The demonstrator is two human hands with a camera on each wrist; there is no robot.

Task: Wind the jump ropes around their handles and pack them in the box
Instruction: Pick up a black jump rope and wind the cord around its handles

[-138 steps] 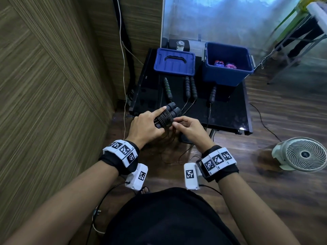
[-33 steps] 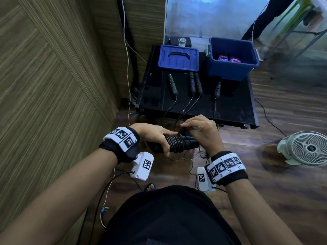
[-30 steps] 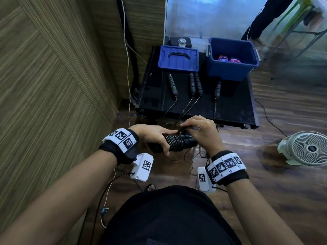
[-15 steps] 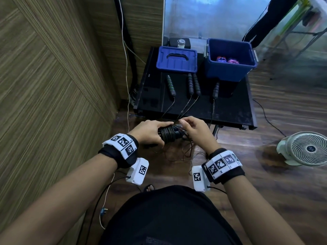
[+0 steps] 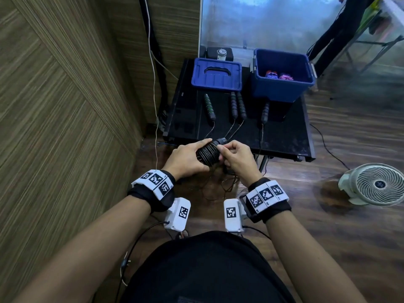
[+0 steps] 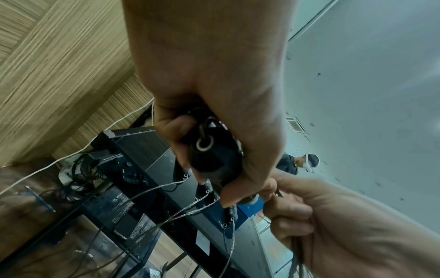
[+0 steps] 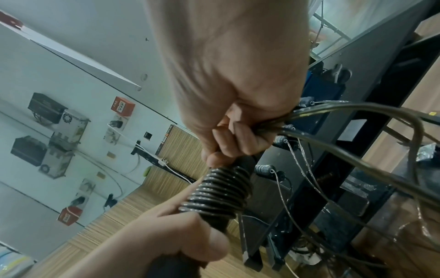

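Gripping the wound handles (image 5: pixel 208 152) — left hand (image 5: pixel 185 159) fingers curled; right hand (image 5: pixel 237 157) pinches the rope (image 7: pixel 357 112).

Left hand (image 5: pixel 188 158) hides the handles' (image 5: pixel 211 150) lower ends (box (image 5: pixel 282 88) contents blurred)

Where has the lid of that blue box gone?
In the head view, the blue plastic lid lies flat on the black table, left of the open blue box.

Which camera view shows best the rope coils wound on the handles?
The right wrist view: the rope coils fill the middle, each turn distinct. The head view shows them smaller, between the left hand and right hand. In the left wrist view, fingers mostly hide them.
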